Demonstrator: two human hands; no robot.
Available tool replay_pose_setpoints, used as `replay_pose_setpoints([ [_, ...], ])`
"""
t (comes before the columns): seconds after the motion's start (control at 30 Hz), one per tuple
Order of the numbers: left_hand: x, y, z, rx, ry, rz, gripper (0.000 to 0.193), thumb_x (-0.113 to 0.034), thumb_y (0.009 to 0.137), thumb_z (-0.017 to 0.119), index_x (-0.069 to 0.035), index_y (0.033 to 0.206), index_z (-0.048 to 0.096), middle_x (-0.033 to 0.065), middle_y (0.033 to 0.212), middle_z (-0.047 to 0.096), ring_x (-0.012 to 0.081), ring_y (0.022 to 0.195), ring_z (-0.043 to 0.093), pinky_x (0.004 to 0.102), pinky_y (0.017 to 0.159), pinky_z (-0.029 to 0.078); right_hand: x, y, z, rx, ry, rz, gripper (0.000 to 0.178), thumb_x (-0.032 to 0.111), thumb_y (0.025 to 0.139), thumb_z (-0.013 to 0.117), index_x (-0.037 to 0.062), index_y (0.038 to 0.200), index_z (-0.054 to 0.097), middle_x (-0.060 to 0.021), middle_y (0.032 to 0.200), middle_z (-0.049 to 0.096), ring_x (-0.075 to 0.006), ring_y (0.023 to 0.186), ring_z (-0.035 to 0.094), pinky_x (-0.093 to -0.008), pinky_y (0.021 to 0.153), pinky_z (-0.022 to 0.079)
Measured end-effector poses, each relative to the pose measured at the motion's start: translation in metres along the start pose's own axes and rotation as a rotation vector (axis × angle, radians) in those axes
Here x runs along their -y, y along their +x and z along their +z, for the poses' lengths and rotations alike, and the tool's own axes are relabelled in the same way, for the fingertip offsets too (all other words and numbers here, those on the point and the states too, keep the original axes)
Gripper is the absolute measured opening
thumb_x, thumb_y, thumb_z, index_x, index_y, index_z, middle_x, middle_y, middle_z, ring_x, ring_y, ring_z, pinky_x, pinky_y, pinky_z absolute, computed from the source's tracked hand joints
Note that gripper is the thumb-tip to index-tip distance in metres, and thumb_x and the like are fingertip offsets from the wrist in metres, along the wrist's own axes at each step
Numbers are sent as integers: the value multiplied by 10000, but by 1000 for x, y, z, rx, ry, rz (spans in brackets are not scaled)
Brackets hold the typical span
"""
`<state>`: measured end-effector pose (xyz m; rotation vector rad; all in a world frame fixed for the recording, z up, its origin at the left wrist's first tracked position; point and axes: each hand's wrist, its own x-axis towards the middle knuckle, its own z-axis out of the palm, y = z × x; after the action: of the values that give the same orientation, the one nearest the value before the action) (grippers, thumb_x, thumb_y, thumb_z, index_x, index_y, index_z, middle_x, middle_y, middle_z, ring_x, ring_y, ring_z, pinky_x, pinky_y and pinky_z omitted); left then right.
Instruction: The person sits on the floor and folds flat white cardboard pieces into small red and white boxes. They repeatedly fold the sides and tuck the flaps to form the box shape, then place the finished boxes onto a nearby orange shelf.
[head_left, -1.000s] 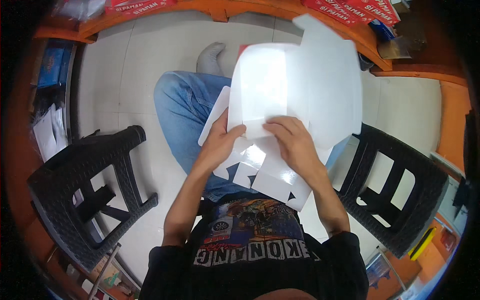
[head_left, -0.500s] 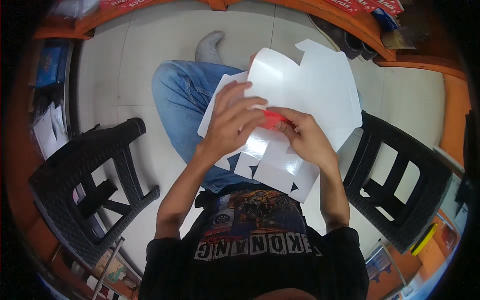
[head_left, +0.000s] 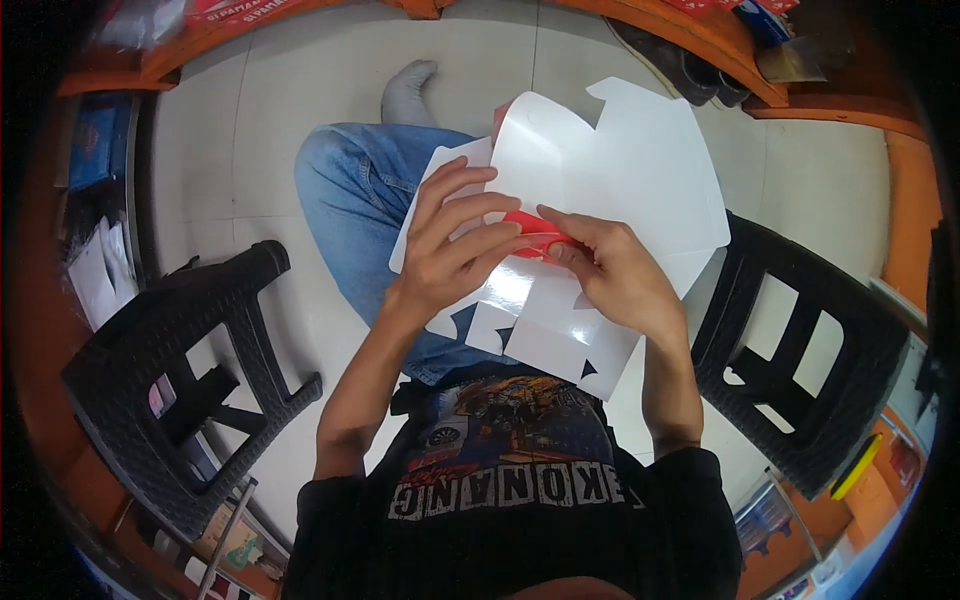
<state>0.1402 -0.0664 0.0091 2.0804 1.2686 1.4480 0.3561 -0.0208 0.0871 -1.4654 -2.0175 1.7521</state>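
Observation:
An unfolded cardboard box blank (head_left: 640, 170) lies over my lap, glossy white on its inner face, with notched tabs along its near edge. Near its middle a small red flap (head_left: 530, 222) is folded up and shows the coloured outer face. My right hand (head_left: 620, 270) pinches this flap between thumb and index finger. From the left, my left hand (head_left: 455, 235) holds the flap's other end between thumb and fingertip, its remaining fingers spread above the white board. Part of the flap is hidden behind the fingers.
Black plastic stools stand on both sides, one at the left (head_left: 180, 370) and one at the right (head_left: 800, 350). An orange wooden shelf edge (head_left: 700, 45) curves along the far side, with dark shoes (head_left: 680, 75) under it. My jeans-clad leg (head_left: 350, 220) is bent beneath the board.
My left fingers have shifted slightly, and more of the red flap shows between the hands. The board has stayed nearly in place; the whole view has moved a little.

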Motion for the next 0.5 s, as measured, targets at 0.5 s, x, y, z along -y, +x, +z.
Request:
replay_pose_setpoints([
  [0.5,-3,12,-11,-39,-314,-439,144,-43,894,753,-43,1033,714,103,952,676,217,944,660,310,875,513,10,-74,-8,-588,-86,-688,287,-40,929,657,-35,1217,651,-169,1029,713,-260,882,698,-349,822,547],
])
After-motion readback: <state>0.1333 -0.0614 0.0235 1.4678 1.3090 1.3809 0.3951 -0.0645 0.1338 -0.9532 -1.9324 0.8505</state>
